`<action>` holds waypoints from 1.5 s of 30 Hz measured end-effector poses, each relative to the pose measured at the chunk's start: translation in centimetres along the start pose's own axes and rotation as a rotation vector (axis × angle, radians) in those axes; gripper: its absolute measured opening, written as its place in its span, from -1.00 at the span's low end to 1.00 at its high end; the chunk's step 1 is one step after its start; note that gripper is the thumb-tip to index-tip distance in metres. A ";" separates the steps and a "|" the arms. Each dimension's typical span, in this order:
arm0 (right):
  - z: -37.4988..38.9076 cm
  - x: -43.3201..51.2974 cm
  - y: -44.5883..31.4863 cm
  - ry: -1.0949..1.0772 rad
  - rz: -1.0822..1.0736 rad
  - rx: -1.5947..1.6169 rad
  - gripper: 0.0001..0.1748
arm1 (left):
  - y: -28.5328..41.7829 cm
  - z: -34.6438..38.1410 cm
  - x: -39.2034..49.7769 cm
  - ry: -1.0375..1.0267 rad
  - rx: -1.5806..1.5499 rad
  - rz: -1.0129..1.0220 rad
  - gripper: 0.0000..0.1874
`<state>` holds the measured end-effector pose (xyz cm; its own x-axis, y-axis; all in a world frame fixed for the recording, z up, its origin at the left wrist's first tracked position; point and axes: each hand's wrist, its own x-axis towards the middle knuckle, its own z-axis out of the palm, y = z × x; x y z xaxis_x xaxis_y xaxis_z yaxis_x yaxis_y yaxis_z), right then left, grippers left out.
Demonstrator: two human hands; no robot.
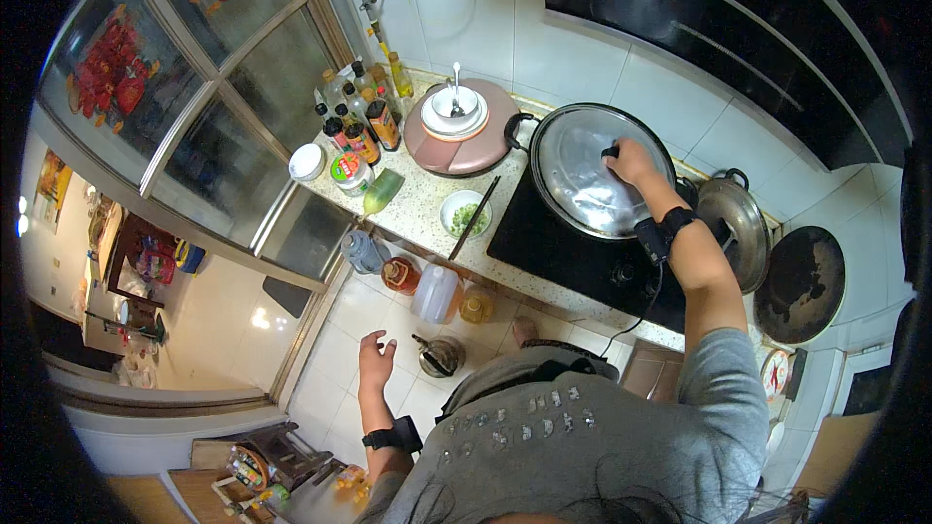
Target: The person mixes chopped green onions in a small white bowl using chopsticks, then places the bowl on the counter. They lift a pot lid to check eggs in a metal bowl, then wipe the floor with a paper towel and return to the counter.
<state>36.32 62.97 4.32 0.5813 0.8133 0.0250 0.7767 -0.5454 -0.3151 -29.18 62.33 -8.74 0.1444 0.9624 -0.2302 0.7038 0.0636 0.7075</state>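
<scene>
My right hand (pixel 630 160) grips the black knob of a large domed metal lid (pixel 582 189). The lid covers a two-handled pan on the black cooktop (pixel 524 233), so the pan's contents are hidden. Over the tiled floor, my left hand (pixel 377 360) hangs with its fingers apart, holding nothing. Left of the cooktop, a white bowl (pixel 450 205) contains chopped green pieces, with dark chopsticks (pixel 474 218) lying across it. Farther left on the speckled counter (pixel 419 198) lies a piece of green gourd or radish (pixel 383 191).
Sauce bottles (pixel 357 116) crowd the counter's left end beside a round pink appliance (pixel 429 149) bearing stacked dishes. A wok (pixel 743 240) stands right of the cooktop. On the floor are a kettle (pixel 440 356) and several jugs (pixel 437 297). A range hood (pixel 699 36) overhangs the stove.
</scene>
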 end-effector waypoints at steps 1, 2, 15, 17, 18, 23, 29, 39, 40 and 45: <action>0.2 0.1 0.0 0.037 -0.005 0.025 -0.55 | 0.2 0.3 0.0 -0.011 -0.004 0.005 -0.61; 0.3 0.1 0.0 0.063 -0.033 0.036 -0.58 | 0.5 0.7 0.0 -0.023 -0.040 0.006 -0.61; -14.9 -13.8 0.0 0.375 -0.054 0.115 -0.66 | 5.1 3.4 4.3 -0.340 0.009 0.328 -0.61; -16.7 -19.1 1.7 0.422 0.088 0.112 -0.68 | 5.5 5.1 4.7 -0.467 0.018 0.332 -0.63; -17.3 -22.1 2.6 0.446 0.164 0.125 -0.68 | 5.8 6.1 4.8 -0.537 0.030 0.363 -0.64; -16.9 -37.1 5.8 0.534 0.523 0.238 -0.65 | 7.9 11.9 6.4 -0.892 0.088 0.506 -0.62; -13.1 -53.8 7.2 0.593 0.765 0.196 -0.67 | 16.0 18.8 4.3 -1.081 0.279 0.849 -0.60; -8.9 -67.3 17.3 0.557 1.187 0.133 -0.63 | 23.4 28.6 -3.5 -1.185 0.455 1.105 -0.59; -8.5 -67.7 19.0 0.553 1.193 0.143 -0.63 | 23.8 28.9 -4.5 -1.204 0.449 1.040 -0.59; -6.6 -68.5 25.7 0.473 1.213 0.108 -0.64 | 24.7 28.4 -8.8 -1.170 0.436 0.958 -0.61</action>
<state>18.10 -8.06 0.79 0.9392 -0.3434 -0.0046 -0.3092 -0.8398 -0.4462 6.70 47.90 -8.22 0.9286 -0.1444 -0.3419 0.1471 -0.7027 0.6961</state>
